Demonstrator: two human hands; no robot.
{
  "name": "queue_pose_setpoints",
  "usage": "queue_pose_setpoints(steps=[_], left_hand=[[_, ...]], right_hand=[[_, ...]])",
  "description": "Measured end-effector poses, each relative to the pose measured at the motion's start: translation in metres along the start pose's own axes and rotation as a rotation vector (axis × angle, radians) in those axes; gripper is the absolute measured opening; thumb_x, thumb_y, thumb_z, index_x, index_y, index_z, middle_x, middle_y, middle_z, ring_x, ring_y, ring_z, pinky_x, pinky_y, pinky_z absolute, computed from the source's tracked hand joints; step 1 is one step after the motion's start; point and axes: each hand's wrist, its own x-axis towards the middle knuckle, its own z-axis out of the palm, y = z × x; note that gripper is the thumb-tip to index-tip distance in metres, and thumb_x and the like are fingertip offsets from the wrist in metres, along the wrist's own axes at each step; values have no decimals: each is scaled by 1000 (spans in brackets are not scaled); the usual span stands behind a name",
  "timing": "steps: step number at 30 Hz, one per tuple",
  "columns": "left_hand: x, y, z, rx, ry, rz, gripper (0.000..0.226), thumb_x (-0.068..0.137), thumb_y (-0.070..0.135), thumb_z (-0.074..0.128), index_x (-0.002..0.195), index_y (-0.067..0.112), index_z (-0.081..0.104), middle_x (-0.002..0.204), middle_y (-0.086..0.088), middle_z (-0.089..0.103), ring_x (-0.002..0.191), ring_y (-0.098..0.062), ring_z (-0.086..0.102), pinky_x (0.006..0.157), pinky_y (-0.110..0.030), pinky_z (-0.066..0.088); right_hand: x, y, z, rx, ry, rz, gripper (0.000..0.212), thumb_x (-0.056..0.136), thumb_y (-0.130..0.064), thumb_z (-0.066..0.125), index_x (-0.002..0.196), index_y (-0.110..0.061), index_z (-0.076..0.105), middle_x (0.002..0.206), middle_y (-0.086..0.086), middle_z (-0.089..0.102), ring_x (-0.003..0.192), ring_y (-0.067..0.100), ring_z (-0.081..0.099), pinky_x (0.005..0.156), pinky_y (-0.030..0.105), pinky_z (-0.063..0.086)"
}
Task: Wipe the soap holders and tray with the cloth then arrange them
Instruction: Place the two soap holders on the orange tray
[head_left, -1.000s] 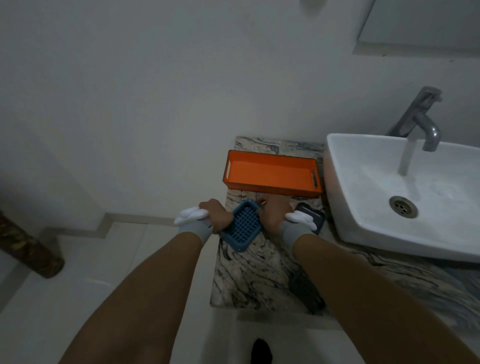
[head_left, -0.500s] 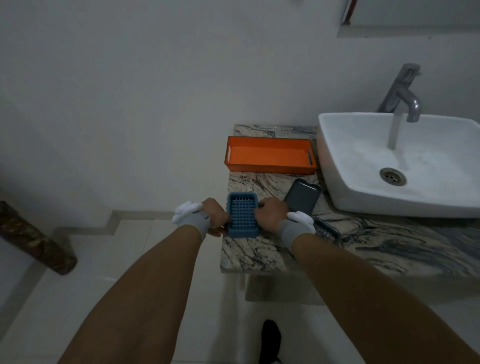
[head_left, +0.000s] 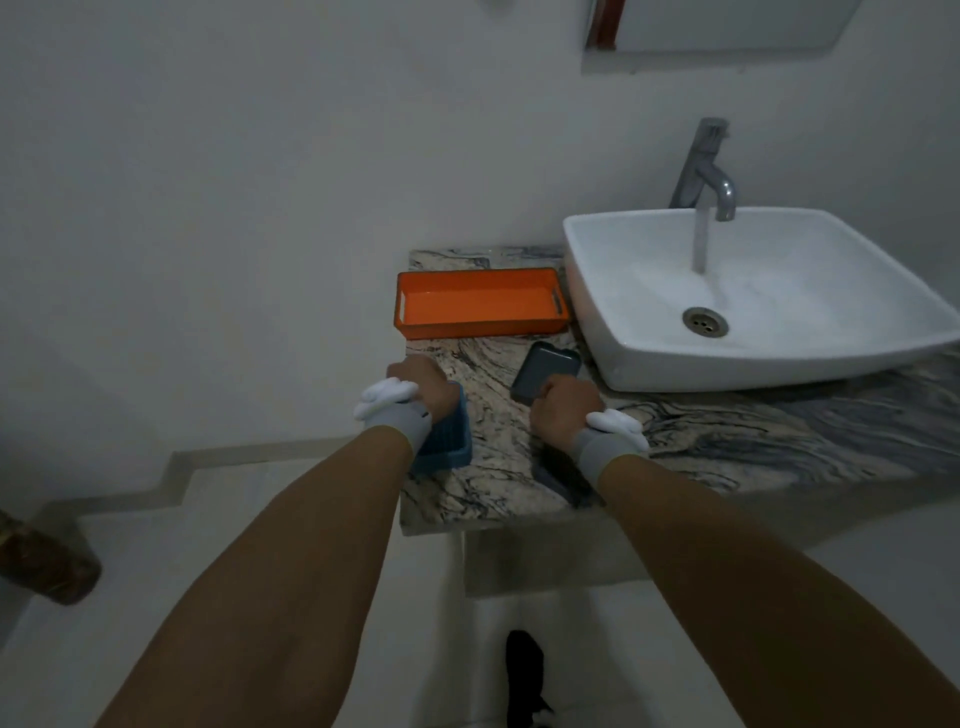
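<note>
An empty orange tray (head_left: 478, 301) lies at the back of the marble counter (head_left: 498, 488), against the wall. My left hand (head_left: 418, 384) is closed over the top of a blue gridded soap holder (head_left: 447, 441) at the counter's left edge. My right hand (head_left: 563, 402) has its fingers curled over the near end of a dark grey soap holder (head_left: 545, 366) that lies flat beside the basin. Another dark holder part (head_left: 558, 480) lies under my right wrist, mostly hidden. No cloth is in view.
A white basin (head_left: 613, 332) stands on the right of the counter, and water runs from its faucet (head_left: 706, 166). The wall rises right behind the tray. The counter's left and front edges drop to the tiled floor.
My right hand has let go of the blue soap holder and moved right onto the dark grey one. My left hand has shifted on top of the blue holder, which now sits at the left edge.
</note>
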Motion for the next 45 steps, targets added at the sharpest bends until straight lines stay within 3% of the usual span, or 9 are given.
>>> queue_pose_setpoints(steps=[5, 8, 12, 17, 24, 28, 33, 40, 45], left_hand=[[-9, 47, 36, -89, -178, 131, 32, 93, 31, 54, 118, 14, 62, 111, -7, 69, 78, -22, 63, 65, -26, 51], [-20, 71, 70, -48, -186, 162, 33, 85, 26, 55, 109, 10, 70, 107, -11, 70, 95, -30, 66, 76, -32, 47], [-27, 85, 93, -19, -227, 162, 15, 81, 25, 56, 87, 12, 61, 87, -9, 61, 60, -19, 46, 76, -32, 44], [-11, 96, 79, 46, -345, 203, 34, 90, 16, 53, 59, 13, 39, 56, -4, 32, 46, -15, 25, 48, -21, 23], [30, 91, 27, -193, -261, 174, 8, 86, 18, 60, 89, 11, 59, 82, -12, 56, 65, -27, 47, 65, -35, 43], [58, 94, 30, -317, -170, 62, 7, 93, 12, 54, 89, 17, 51, 68, -5, 43, 57, -24, 35, 64, -31, 38], [73, 100, 44, -350, -172, 25, 17, 94, 10, 51, 82, 8, 62, 81, -15, 61, 57, -25, 44, 63, -32, 42], [76, 105, 46, -248, -166, -8, 39, 95, 12, 45, 57, 15, 40, 57, -5, 41, 49, -19, 32, 48, -25, 24], [66, 94, 45, -209, -102, 18, 28, 89, 16, 46, 61, 19, 44, 64, 0, 41, 54, -12, 32, 52, -25, 31]], right_hand=[[-9, 45, -18, 24, 107, 206, 28, 92, -20, 55, 115, -3, 58, 124, 19, 61, 112, 35, 60, 86, 34, 50], [-16, 62, -16, 43, 76, 301, 38, 91, -23, 58, 123, -3, 52, 132, 19, 56, 117, 34, 57, 90, 36, 50], [-20, 70, -8, 142, 57, 386, 62, 89, -27, 62, 139, -2, 36, 139, 21, 49, 124, 36, 53, 97, 39, 47], [-16, 67, -17, 165, 100, 381, 64, 86, -31, 62, 137, -3, 35, 128, 21, 58, 111, 38, 60, 87, 40, 52], [-8, 28, -4, 394, 264, 143, 32, 83, -20, 60, 115, -14, 61, 116, 17, 65, 103, 38, 61, 86, 41, 54], [18, 14, 5, 343, 248, 71, 36, 89, -14, 52, 125, -14, 57, 127, 16, 55, 111, 37, 54, 94, 43, 49], [48, 16, 10, 237, 126, 106, 57, 90, -15, 55, 144, -13, 38, 141, 13, 45, 124, 33, 48, 105, 41, 44], [64, 14, 14, 273, 133, 147, 49, 90, -15, 54, 138, -12, 46, 134, 13, 51, 118, 33, 53, 102, 41, 48], [56, 18, 15, 285, 159, 114, 34, 88, -9, 53, 121, -12, 59, 121, 17, 60, 106, 37, 59, 91, 44, 54]])
